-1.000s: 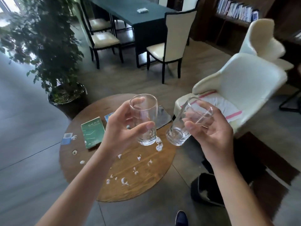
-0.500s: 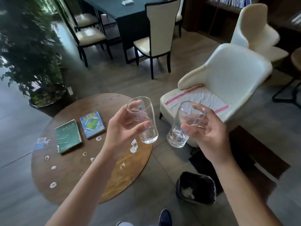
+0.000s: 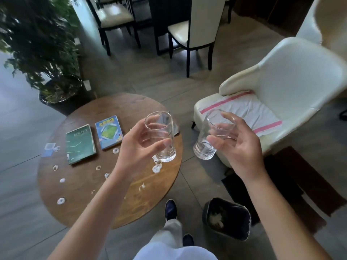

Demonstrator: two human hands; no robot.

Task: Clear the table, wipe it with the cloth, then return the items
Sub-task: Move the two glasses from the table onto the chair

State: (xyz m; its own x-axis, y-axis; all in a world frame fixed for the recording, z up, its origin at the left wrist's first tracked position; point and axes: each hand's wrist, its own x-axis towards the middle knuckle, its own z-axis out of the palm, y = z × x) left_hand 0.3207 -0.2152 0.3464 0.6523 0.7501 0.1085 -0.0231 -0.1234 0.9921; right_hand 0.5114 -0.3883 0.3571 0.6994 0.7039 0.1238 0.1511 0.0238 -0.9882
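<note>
My left hand grips an empty clear glass above the right edge of the round wooden table. To its right, over the floor beside the armchair, my right hand holds a second clear glass that tilts left. On the table lie a green book, a blue book, a small blue card and several white scraps. A white cloth with pink stripes lies spread on the armchair seat.
A cream armchair stands at the right. A black bin sits on the floor near my feet. A potted plant stands behind the table at the left. Dining chairs and a dark table fill the back.
The view has swung right and down, so the table slid left. Both hands with their glasses have moved off the table's middle toward the armchair. My legs have come into view.
</note>
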